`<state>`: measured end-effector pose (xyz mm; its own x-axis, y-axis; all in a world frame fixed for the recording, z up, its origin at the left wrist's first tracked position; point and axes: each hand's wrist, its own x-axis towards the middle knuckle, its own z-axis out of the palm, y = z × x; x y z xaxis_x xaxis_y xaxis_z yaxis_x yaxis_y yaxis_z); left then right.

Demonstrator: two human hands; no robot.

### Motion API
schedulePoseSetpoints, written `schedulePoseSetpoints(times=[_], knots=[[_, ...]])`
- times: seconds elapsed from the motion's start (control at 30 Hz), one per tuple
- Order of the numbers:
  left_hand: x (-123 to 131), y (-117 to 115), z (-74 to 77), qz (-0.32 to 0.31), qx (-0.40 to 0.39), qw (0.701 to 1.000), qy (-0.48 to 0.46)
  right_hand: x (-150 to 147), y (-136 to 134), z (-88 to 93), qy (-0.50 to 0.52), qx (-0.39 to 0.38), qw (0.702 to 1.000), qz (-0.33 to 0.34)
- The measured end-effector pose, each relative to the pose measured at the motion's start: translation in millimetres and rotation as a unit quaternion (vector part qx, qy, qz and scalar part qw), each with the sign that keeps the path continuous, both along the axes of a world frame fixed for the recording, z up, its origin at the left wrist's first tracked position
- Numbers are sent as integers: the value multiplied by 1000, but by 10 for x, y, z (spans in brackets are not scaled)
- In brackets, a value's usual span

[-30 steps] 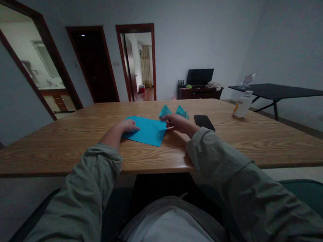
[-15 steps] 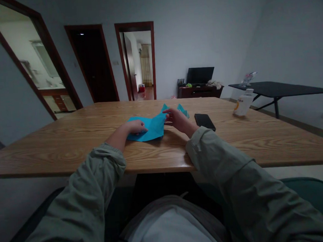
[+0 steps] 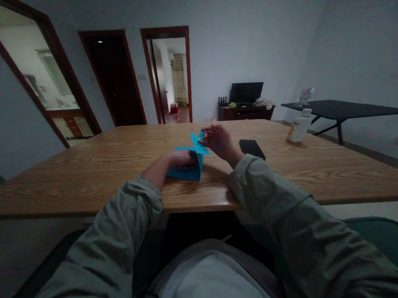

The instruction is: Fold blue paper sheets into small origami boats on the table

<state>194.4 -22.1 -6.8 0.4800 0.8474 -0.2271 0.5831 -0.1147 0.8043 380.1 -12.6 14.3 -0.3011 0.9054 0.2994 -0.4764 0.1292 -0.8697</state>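
Note:
A sheet of bright blue paper (image 3: 183, 174) lies on the wooden table in front of me, its right part raised and bent back toward the left. My left hand (image 3: 183, 159) presses on the sheet inside this bend, fingers curled and partly in shadow. At the raised upper right end, my right hand (image 3: 216, 141) pinches the paper between thumb and fingers, the wrist lifted off the tabletop. The small blue folded piece behind my right hand is now mostly or wholly hidden.
A black phone (image 3: 251, 149) lies right of my right hand. Farther right stands a white bottle (image 3: 299, 126) with an orange mark. The wooden table's (image 3: 95, 174) near edge runs before my lap. Beyond it are a black folding table (image 3: 346, 108) and a television (image 3: 247, 92).
The paper's right part has gone from nearly flat to raised and bent leftward. My left hand has slid to the right along the sheet; my right hand has risen slightly.

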Motion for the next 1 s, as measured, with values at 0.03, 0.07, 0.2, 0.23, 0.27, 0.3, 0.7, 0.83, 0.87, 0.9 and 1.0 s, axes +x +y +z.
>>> schedulePoseSetpoints(times=[0.03,0.07,0.2,0.23,0.27,0.3,0.7,0.83,0.87,0.9,1.0], knots=[[12,-8,15,-18,-12,999,-24,-7,13,-7,-11,10,1000,1],[-1,2,28,-32,-16,998,-43,-10,31,-20,-22,20,1000,1],[-261,191,45,15,46,997,-61,14,120,-96,-64,55,996,-33],[-352,252,39,55,69,995,-51,24,137,-111,-74,65,994,-52],[-438,309,31,100,86,991,-35,32,149,-123,-88,75,991,-73],[-515,358,22,141,104,984,-20,40,157,-135,-108,83,986,-95],[-605,550,-102,162,294,942,16,83,188,-441,-605,221,759,-91],[-611,527,-138,58,210,969,115,121,252,-447,-613,189,764,-70],[-627,522,-140,51,198,969,138,139,263,-443,-612,181,767,-72],[-649,522,-142,54,193,968,151,160,272,-437,-609,173,770,-76],[-721,550,-159,72,191,967,154,231,284,-413,-590,160,785,-96]])
